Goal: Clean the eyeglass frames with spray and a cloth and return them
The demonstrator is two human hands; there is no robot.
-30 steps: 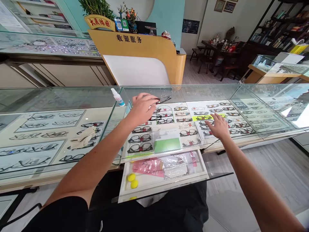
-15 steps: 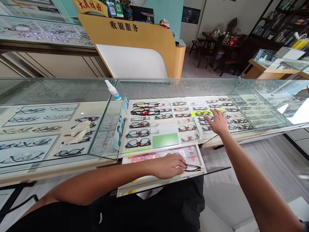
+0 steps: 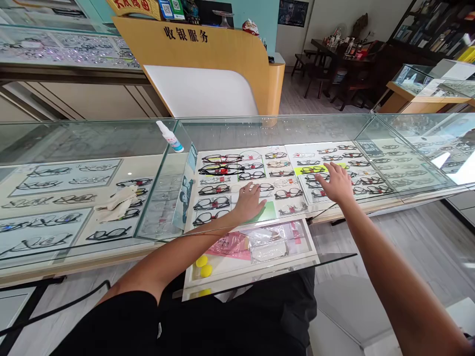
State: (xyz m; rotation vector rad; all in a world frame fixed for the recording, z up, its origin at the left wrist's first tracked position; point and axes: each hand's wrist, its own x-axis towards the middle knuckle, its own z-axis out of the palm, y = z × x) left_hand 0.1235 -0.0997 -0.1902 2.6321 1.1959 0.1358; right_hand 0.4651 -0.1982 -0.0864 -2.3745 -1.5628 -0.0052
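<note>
My left hand point(image 3: 249, 203) is over the middle of the glass display case, above the eyeglasses tray. Its fingers are bent around one side of a dark-rimmed pair of eyeglasses point(image 3: 266, 187), whose other side sticks out to the right; the fingers partly hide it. Just below the palm lies a green card point(image 3: 266, 211). Further right, my right hand point(image 3: 337, 184) is spread above rows of eyeglasses, near a dark pair on a yellow-green strip point(image 3: 312, 169), holding nothing. Beneath my left forearm is a pulled-out drawer point(image 3: 309, 242) with pink and clear plastic packets point(image 3: 269, 244).
A white spray bottle point(image 3: 170, 136) stands on the glass at left. A beige cloth point(image 3: 118, 203) lies among frames in the left section. Yellow round pieces point(image 3: 205, 267) sit in the drawer. Behind the case is a wooden cashier counter point(image 3: 222, 42). The drawer's front edge juts toward my body.
My left hand has lifted from the drawer with the eyeglasses and moved up and left to the display. My right hand remains in nearly the same place, and the view has shifted slightly.
</note>
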